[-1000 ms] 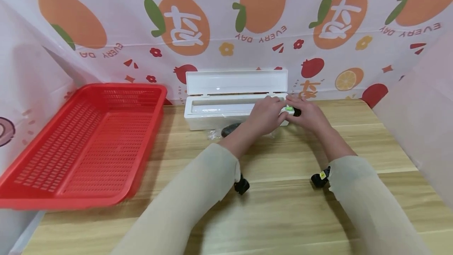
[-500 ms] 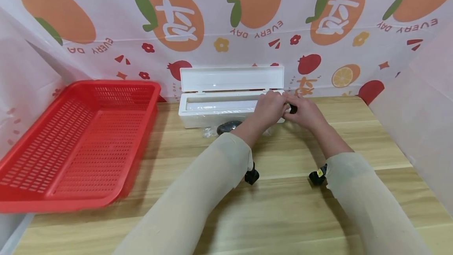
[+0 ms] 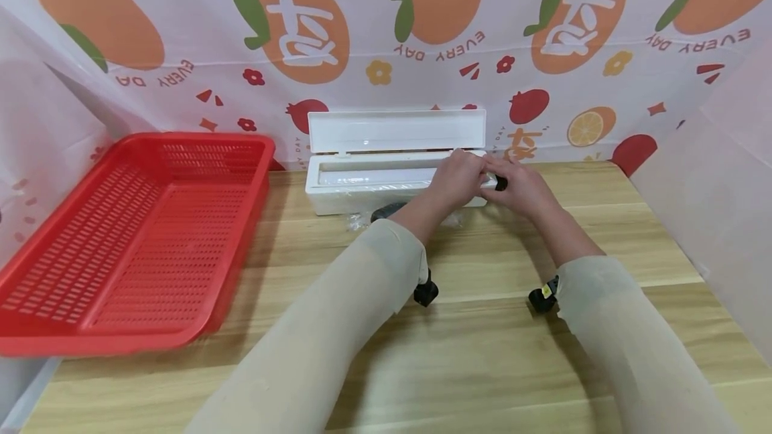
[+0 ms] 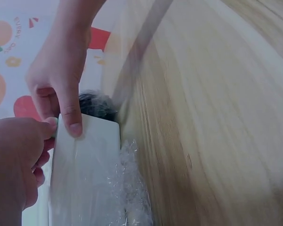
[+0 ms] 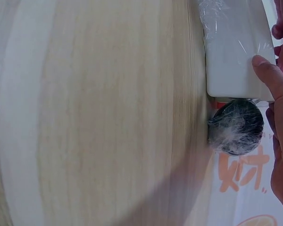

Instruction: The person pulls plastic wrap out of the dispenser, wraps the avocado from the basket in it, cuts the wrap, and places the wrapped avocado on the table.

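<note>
A white cling film dispenser point(image 3: 344, 203) stands at the back of the table, its lid point(image 3: 398, 129) raised and a roll point(image 3: 376, 177) inside. My left hand point(image 3: 455, 183) is at its right end, pinching a small green slider point(image 4: 55, 121), mostly hidden by the fingertips. My right hand point(image 3: 521, 186) grips the end corner, its thumb point(image 5: 269, 75) pressing on the front face. Clear film point(image 4: 134, 183) hangs crumpled along the front. Just beyond the right end sits a dark, film-wrapped object point(image 5: 238, 127). Another dark object point(image 3: 387, 211) lies before the dispenser, partly behind my left wrist.
A red perforated basket point(image 3: 163, 246) takes up the left side of the wooden table point(image 3: 482, 360). Behind the dispenser hangs a fruit-print cloth point(image 3: 374, 32), which also covers the sides.
My left hand has shifted slightly right along the dispenser, and the green piece visible between the hands a second ago is now hidden in the head view. The right hand keeps its grip.
</note>
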The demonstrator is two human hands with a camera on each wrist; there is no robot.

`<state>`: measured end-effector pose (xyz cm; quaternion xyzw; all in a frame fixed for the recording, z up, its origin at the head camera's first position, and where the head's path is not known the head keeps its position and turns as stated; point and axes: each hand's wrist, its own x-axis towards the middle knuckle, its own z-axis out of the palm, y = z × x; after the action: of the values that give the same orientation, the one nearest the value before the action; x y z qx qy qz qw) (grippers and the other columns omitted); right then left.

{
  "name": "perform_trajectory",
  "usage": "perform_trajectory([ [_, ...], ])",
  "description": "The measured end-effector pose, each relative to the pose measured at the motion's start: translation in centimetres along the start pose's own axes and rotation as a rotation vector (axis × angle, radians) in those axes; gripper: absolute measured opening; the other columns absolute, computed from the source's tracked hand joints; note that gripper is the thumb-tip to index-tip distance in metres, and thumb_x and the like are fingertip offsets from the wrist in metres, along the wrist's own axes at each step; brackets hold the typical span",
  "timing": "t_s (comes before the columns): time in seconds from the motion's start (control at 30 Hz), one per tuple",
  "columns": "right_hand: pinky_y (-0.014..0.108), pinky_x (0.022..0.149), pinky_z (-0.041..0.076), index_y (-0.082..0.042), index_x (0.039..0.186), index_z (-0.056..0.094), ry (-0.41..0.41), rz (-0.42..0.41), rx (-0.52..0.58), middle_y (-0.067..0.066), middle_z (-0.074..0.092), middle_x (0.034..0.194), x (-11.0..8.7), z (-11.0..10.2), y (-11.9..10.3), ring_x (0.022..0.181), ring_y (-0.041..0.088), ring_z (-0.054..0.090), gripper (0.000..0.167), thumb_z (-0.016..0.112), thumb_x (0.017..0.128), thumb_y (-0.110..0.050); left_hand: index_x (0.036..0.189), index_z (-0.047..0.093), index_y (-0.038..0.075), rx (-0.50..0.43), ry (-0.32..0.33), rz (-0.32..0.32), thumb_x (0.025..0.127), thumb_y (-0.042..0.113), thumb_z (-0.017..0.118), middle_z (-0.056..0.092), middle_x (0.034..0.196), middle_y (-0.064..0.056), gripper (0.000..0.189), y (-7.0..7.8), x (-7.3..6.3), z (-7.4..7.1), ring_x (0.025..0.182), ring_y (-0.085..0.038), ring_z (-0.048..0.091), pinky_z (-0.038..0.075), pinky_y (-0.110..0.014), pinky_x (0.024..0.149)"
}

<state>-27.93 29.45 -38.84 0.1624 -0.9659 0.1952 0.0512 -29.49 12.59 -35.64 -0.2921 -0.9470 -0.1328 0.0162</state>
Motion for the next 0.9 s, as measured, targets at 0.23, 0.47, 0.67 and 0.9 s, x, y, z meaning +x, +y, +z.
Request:
perform_trajectory([
  [0.23,0.053,0.112,0.035,-0.014,0.141,0.055,0.046,-0.056,-0.01,0.008,0.051,0.147,0.0,0.0,0.0,0.139,0.044,0.037,0.067,0.08,0.082,-0.033,0.107,0.074,0.019,0.031,-0.019,0.023,0.101,0.029,0.055,0.07,0.105,0.002,0.022,-0.1,-0.1,-0.3,0.106,-0.02,0.059,0.05,-0.033,0.087],
  [0.47,0.049,0.118,0.027,-0.017,0.141,0.055,0.051,-0.095,-0.022,0.006,0.051,0.148,0.0,0.0,0.0,0.139,0.038,0.041,0.067,0.08,0.082,-0.034,0.112,0.073,0.023,0.075,-0.045,0.003,0.101,0.033,0.055,0.069,0.108,0.004,0.024,0.0,-0.4,-0.8,0.108,-0.019,0.057,0.049,-0.04,0.089],
  [0.67,0.051,0.117,0.028,-0.018,0.145,0.049,0.024,-0.059,-0.042,0.006,0.044,0.152,-0.3,-0.1,-0.1,0.142,0.042,0.034,0.071,0.078,0.083,-0.039,0.102,0.074,0.021,0.106,-0.044,0.023,0.101,0.026,0.054,0.068,0.099,0.003,0.021,-0.3,-0.6,-1.1,0.103,-0.019,0.057,0.05,-0.037,0.084],
  [0.9,0.05,0.118,0.025,-0.014,0.146,0.048,0.013,-0.047,-0.036,0.006,0.043,0.153,-0.5,0.1,0.0,0.142,0.04,0.035,0.072,0.076,0.085,-0.039,0.099,0.074,0.017,0.154,-0.013,0.096,0.1,0.024,0.057,0.068,0.095,0.001,0.018,-1.2,-0.9,-1.1,0.097,-0.02,0.058,0.05,-0.033,0.082],
])
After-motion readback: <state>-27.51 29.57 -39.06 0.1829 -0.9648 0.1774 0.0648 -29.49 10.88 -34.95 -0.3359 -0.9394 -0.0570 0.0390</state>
